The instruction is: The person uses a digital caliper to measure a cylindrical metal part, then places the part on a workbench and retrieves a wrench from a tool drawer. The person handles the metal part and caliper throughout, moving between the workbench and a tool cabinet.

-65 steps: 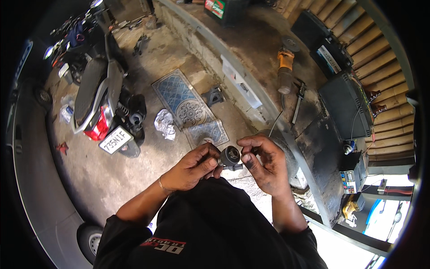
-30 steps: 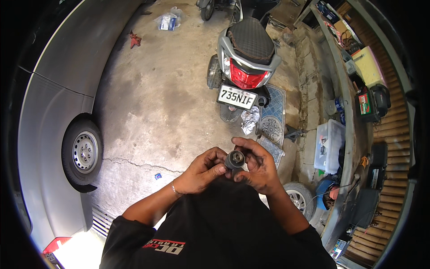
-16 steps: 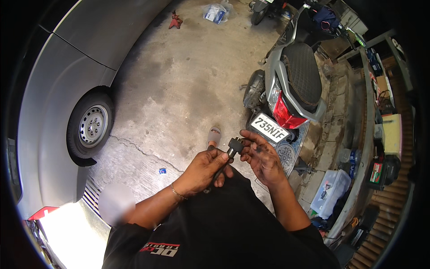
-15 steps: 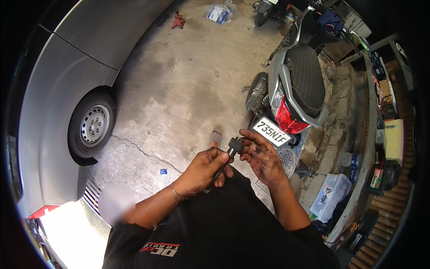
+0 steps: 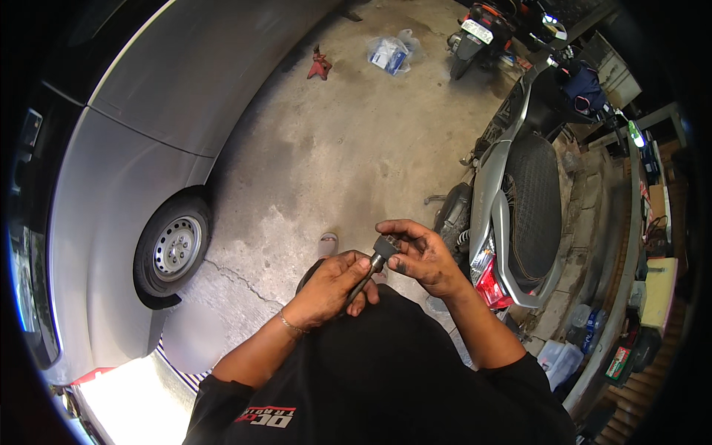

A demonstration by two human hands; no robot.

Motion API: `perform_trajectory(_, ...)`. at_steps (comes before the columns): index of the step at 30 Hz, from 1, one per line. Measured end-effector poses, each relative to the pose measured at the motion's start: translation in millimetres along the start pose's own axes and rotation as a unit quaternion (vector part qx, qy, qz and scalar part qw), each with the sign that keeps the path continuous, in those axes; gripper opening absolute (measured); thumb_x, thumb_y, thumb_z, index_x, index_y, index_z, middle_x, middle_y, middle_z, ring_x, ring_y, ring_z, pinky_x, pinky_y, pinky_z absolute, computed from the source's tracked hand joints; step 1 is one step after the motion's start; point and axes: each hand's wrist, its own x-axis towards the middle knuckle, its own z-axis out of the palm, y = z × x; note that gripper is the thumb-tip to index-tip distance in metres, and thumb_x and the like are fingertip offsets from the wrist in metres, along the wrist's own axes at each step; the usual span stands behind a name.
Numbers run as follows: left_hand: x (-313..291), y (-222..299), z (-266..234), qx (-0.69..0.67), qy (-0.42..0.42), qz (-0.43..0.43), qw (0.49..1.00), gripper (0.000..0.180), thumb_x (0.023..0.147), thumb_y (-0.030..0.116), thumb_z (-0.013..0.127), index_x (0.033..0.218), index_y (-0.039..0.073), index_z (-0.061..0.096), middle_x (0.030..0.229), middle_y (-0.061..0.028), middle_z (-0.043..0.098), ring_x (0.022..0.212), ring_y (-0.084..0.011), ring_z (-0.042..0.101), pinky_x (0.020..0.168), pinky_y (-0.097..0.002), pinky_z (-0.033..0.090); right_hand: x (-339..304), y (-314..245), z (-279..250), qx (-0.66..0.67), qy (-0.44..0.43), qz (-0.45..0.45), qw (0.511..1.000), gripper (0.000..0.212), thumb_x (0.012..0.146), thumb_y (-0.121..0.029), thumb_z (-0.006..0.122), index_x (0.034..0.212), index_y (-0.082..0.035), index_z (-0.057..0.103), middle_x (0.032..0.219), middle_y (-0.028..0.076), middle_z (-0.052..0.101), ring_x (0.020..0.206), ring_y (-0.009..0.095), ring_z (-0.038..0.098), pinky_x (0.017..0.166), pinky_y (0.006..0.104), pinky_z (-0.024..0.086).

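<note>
Over concrete floor (image 5: 311, 148), shaft (image 5: 368, 271) angled up-right

Black sleeves, thin bracelet (image 5: 287, 323), sandal (image 5: 327, 243)

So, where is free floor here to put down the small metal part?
Bare concrete lies between the silver car and the scooter, ahead of both hands. It is crowded at right: bottles and boxes beside the scooter. Farther off lie a red stand and a plastic bag.
</note>
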Motion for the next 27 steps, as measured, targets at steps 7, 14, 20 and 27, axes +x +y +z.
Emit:
perform_trajectory(7, 104.9, 64.0, -43.9, 0.108, -0.107, -0.089, 0.984, 0.037, 0.110, 0.037, 0.048, 0.108, 0.002, 0.058, 0.077, -0.0092, 0.066, 0.050, -0.0099, 0.050, 0.050, -0.0214, 0.041, 11.5, 26.9, -30.4, 0.059, 0.256, -0.125, 0.957, 0.071, 0.093, -0.038, 0.075, 0.148, -0.006, 0.045, 0.121, 0.008, 0.059, 0.105, 0.015, 0.059, 0.088, 0.0286, 0.049)
perform_trajectory(14, 159.2, 59.2, 49.9, 0.170, -0.295, -0.345, 0.875, 0.040, 0.107, 0.043, 0.050, 0.107, 0.005, 0.061, 0.076, -0.0052, 0.063, 0.050, -0.0125, 0.051, 0.044, -0.0260, 0.041, -150.1, 122.6, 18.3, 0.122, 0.581, -0.238, 0.769, 0.045, 0.102, -0.028, 0.063, 0.138, -0.004, 0.055, 0.112, 0.007, 0.063, 0.089, 0.011, 0.058, 0.079, 0.0250, 0.046)
perform_trajectory(20, 120.1, -54.2, 183.3, 0.465, -0.496, -0.230, 0.697, 0.028, 0.106, 0.031, 0.056, 0.105, 0.004, 0.060, 0.078, -0.0022, 0.063, 0.058, -0.0111, 0.053, 0.051, -0.0255, 0.044, -273.7, 234.7, 96.0, 0.227, 0.665, -0.384, 0.599, 0.039, 0.103, -0.023, 0.061, 0.138, -0.006, 0.056, 0.109, 0.003, 0.065, 0.088, 0.010, 0.056, 0.077, 0.0250, 0.043)
perform_trajectory(27, 0.5, -170.0, 369.5, 0.730, -0.648, 0.050, 0.213, 0.050, 0.086, 0.016, 0.064, 0.130, -0.003, 0.049, 0.094, -0.0147, 0.070, 0.087, -0.0274, 0.070, 0.081, -0.0373, 0.053, -415.8, 343.2, 200.8, 0.241, 0.748, -0.350, 0.510, 0.038, 0.102, -0.025, 0.063, 0.134, -0.005, 0.058, 0.108, 0.004, 0.066, 0.087, 0.011, 0.056, 0.078, 0.0264, 0.044)
